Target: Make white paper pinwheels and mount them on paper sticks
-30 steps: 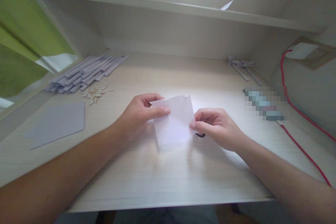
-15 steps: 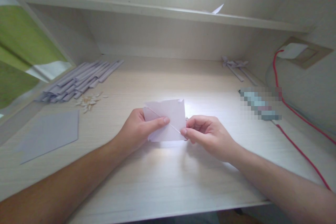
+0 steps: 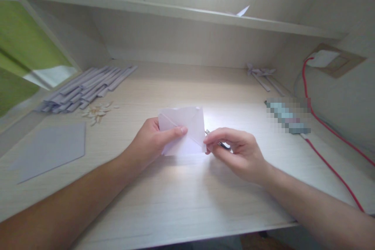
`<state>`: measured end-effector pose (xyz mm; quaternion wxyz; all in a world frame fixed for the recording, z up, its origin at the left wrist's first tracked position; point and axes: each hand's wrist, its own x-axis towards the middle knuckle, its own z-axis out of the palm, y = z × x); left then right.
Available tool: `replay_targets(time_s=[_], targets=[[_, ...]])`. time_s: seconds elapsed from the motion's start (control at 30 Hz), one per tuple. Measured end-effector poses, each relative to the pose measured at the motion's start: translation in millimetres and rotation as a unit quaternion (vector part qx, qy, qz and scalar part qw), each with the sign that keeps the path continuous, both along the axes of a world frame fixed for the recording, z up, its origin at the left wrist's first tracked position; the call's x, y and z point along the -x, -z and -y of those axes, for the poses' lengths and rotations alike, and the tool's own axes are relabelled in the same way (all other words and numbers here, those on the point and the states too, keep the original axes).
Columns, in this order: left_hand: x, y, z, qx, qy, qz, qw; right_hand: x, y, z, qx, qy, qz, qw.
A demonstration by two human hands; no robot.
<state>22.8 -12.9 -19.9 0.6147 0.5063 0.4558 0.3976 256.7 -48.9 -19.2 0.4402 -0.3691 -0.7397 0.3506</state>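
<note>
Folded white paper [image 3: 183, 129] held just above the table [image 3: 181, 195], mid-frame, between both hands. Left hand [image 3: 152, 140] pinches its left edge, thumb over the front; right hand [image 3: 237, 150] grip is closed on the lower right corner, with possibly a thin metal tool [image 3: 218, 143] under the fingers, too blurred to tell. Paper strips [image 3: 88, 88] lie far left.

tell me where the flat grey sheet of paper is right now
In the head view, the flat grey sheet lies on the desk's near left, just in front of the scattered seeds and the pile of folded paper strips.
</note>
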Motion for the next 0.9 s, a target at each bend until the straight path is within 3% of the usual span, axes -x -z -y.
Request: replay_targets(time_s=[0.37,0.9], targets=[[3.3,-3.0,-2.2,0.025,0.035,0.001,0.999,-5.0,-0.8,-2.6,-0.027,-0.019,0.051,0.998],[3.2,-5.1,-6.5,0.030,0.084,0.030,0.996,-4.2,-0.1,-4.6,-0.051,-0.050,0.013,0.997]])
